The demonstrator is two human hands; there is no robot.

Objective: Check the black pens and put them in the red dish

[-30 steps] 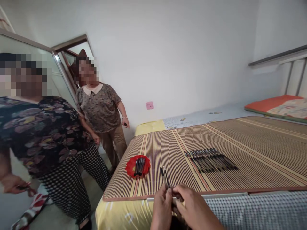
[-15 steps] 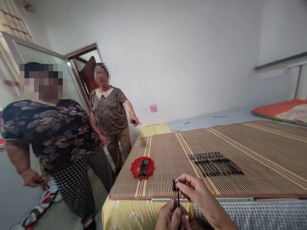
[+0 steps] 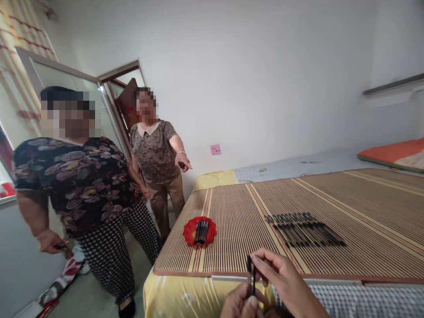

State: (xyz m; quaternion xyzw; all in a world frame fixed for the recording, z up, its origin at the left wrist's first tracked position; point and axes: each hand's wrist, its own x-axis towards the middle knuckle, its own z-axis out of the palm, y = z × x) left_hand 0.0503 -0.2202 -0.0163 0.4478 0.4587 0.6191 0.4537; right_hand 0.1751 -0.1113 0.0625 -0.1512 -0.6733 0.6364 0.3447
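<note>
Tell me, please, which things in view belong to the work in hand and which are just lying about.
Job: pen pieces between left hand and right hand; red dish with pens; row of pens.
Apparently unrelated: orange bedding; pink note.

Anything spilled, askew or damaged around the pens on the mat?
Nothing stands out. The row of pens lies tidily on the striped mat, the red dish sits flat with pens inside, and no spill or damage shows.
</note>
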